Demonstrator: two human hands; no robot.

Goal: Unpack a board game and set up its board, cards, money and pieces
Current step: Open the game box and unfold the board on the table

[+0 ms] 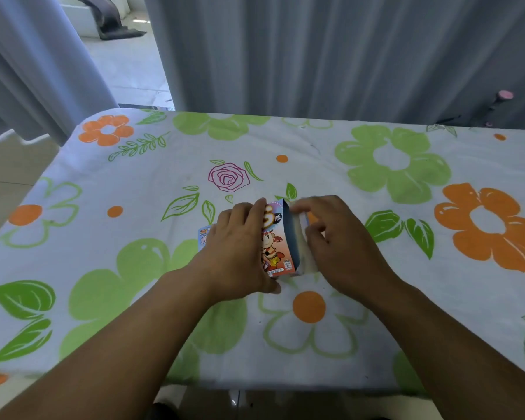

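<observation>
A white cloth (152, 177) printed with green and orange flowers and one pink outlined rose (228, 177) covers the surface. Grey curtains (331, 53) hang behind it. Through their gap at the upper left shows pale floor (125, 68) and a dark curved object (109, 18).

Bright, even daylight from the gap in the curtains (315, 50) beyond the far left corner of the table (164, 159); shadows faint and soft; motion blur over the fingers (300, 207) of the right hand (340, 247); lines bowed toward the frame edges
</observation>
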